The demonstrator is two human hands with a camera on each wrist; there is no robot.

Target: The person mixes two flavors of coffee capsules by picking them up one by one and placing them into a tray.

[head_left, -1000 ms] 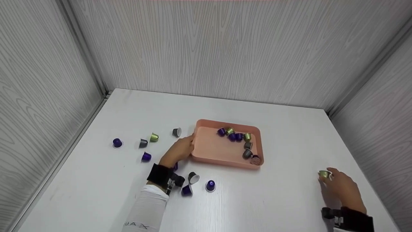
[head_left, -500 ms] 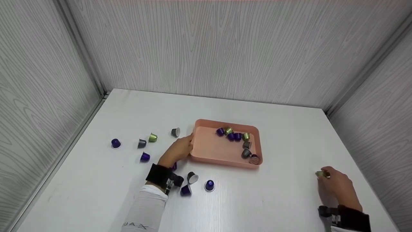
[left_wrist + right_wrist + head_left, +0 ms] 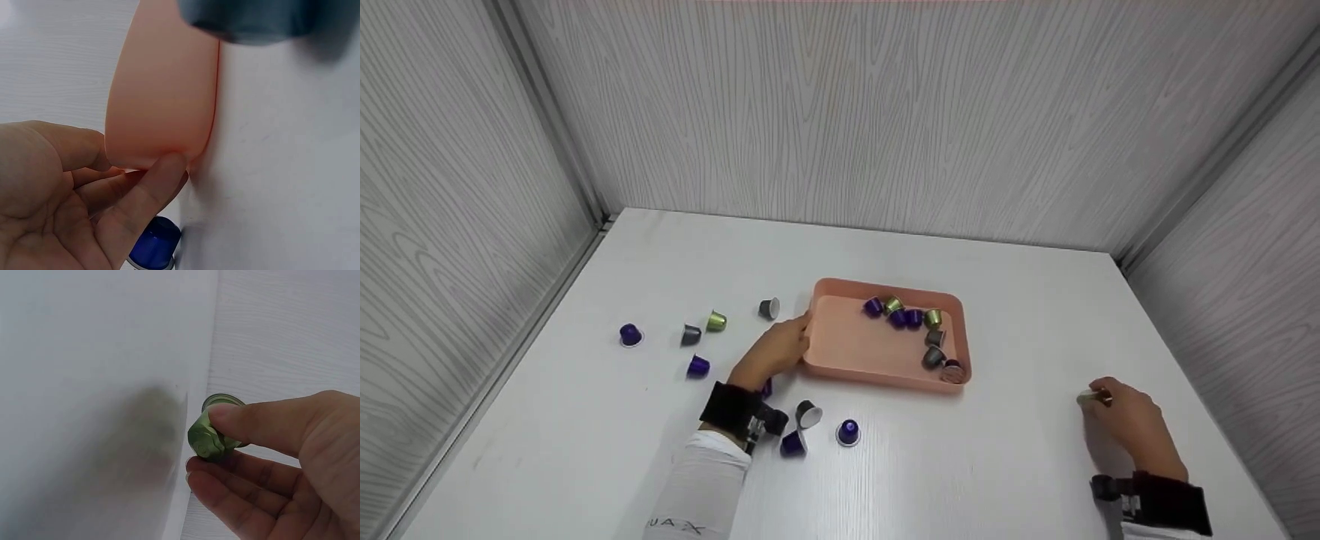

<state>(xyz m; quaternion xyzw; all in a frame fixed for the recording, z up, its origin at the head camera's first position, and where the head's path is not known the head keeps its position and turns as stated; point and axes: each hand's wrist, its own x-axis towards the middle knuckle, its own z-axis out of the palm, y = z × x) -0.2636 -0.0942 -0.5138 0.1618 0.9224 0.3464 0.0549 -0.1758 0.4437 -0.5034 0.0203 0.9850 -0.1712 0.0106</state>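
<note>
My left hand [image 3: 776,346] grips the left end of a pink tray [image 3: 847,373]. In the left wrist view its fingertips [image 3: 169,166] press against the tray's wall. Inside the tray, along its back and right sides, lie several coffee capsules in purple, green and grey. Far to the right, my right hand [image 3: 1132,420] pinches a green coffee capsule [image 3: 205,439] between thumb and fingers, just over the table. The capsule's foil looks dented in the right wrist view; in the head view the fingers partly hide it.
Loose capsules lie left of the tray: a purple one [image 3: 631,334], a grey one [image 3: 691,335], a green one [image 3: 716,321] and others. Another purple capsule [image 3: 848,431] stands in front of the tray. Pale wood-grain walls [image 3: 825,112] enclose the table's back and sides.
My right hand has moved slightly left and away from me with the green capsule, turning it in the fingers. The left hand and the tray stay in place.
</note>
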